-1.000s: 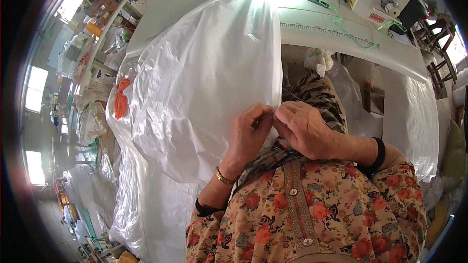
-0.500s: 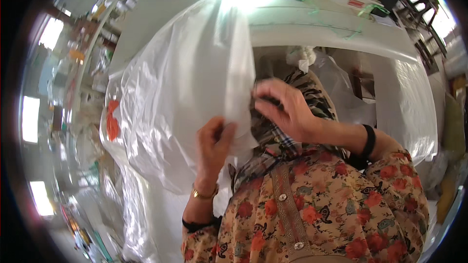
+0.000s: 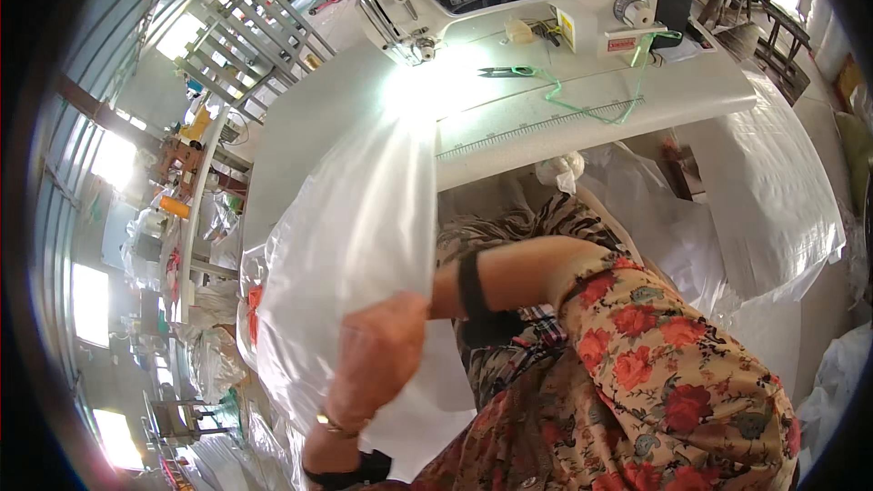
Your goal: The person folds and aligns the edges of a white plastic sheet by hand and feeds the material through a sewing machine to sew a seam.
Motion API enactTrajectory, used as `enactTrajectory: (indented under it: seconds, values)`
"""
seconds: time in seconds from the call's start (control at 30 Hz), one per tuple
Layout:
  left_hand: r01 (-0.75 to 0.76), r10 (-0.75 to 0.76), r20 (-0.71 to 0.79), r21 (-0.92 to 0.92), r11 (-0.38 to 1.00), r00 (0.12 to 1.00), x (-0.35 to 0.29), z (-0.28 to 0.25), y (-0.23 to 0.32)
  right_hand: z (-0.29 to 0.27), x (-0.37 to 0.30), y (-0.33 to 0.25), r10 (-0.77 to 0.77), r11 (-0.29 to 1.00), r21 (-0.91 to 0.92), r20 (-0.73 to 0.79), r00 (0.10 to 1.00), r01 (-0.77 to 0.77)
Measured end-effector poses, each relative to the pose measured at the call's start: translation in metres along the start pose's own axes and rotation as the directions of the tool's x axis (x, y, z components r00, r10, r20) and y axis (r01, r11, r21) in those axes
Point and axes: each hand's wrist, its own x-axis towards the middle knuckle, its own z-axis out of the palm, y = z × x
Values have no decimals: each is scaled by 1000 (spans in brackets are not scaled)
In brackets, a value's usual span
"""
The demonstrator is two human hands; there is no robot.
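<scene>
A large translucent white plastic sheet [image 3: 355, 209] runs from under the lit head of a sewing machine [image 3: 509, 0] down over the table's front toward me. Its right edge is drawn fairly straight. Low on that edge my left hand [image 3: 375, 359] is closed, its fingers bent at the plastic, though motion blurs them. My right arm reaches across my body to the same spot. Of my right hand [image 3: 433, 298] only the part by the wrist shows; the fingers are hidden behind the left hand, so their grip is unclear.
Dark thread snips [image 3: 506, 72] and a tangle of green thread [image 3: 582, 109] lie on the machine table [image 3: 673, 91], near a printed ruler strip. More plastic sheeting [image 3: 764, 191] hangs at the right. A slatted metal rack [image 3: 259, 36] stands beyond the table at the far left.
My view has risen, bringing the sewing machine into sight. My hands, apart before, now overlap at the sheet's right edge, the right one having crossed leftward. The sheet looks more drawn out.
</scene>
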Motion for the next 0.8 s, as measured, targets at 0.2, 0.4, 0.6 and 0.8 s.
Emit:
enactTrajectory:
  seconds: [0.2, 0.4, 0.6, 0.8]
  values:
    - [31, -39, -107, -75, 997, 994, -10, 97, -12, -62, -68, 38, -97, 988, -107, 156, 983, 115]
    - [89, -156, -228, -280, 956, 961, -17, 102, -8, -181, -26, 19, 293, 881, -309, -235, 927, -357]
    - [70, -232, -181, -628, 775, 956, 1, 81, 9, -257, 59, 51, 572, 799, 19, -332, 750, -601]
    - [65, -197, -127, -664, 745, 972, 2, 93, 8, -269, 75, 106, 106, 542, -702, -489, 866, -463]
